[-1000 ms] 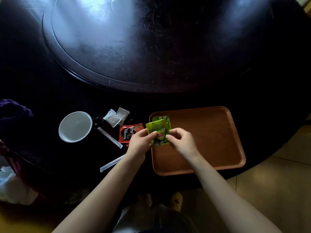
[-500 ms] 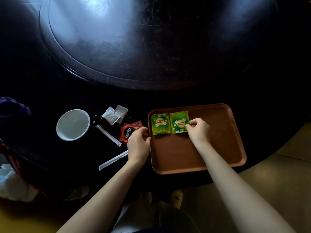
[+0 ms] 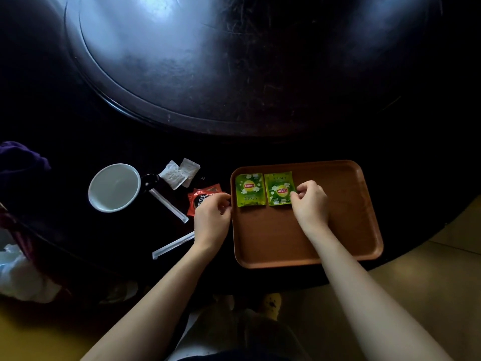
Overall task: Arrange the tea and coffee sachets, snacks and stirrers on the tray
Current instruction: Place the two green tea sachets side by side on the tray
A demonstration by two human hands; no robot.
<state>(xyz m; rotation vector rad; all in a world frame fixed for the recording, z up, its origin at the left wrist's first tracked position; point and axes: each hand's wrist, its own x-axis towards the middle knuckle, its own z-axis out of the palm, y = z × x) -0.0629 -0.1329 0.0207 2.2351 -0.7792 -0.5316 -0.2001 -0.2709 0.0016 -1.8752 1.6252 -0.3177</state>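
I see a brown rectangular tray (image 3: 338, 230) on the near edge of a dark round wooden table (image 3: 234, 74). Two green Lipton tea sachets lie flat, side by side, in the tray's far-left corner: the left green sachet (image 3: 250, 190) reads upright; the right green sachet (image 3: 279, 188) reads inverted. My right hand (image 3: 311, 201) rests on the tray, its fingertips curled and touching the right edge of the right green sachet. My left hand (image 3: 212, 217) lies just outside the tray's left rim, fingers curled over the red Nescafé coffee sachets (image 3: 201, 199); I cannot tell whether it grips them. Further left: two white paper-wrapped stirrers (image 3: 170, 205), crumpled white sachets (image 3: 179, 173) and a white-lined mug (image 3: 114, 187).
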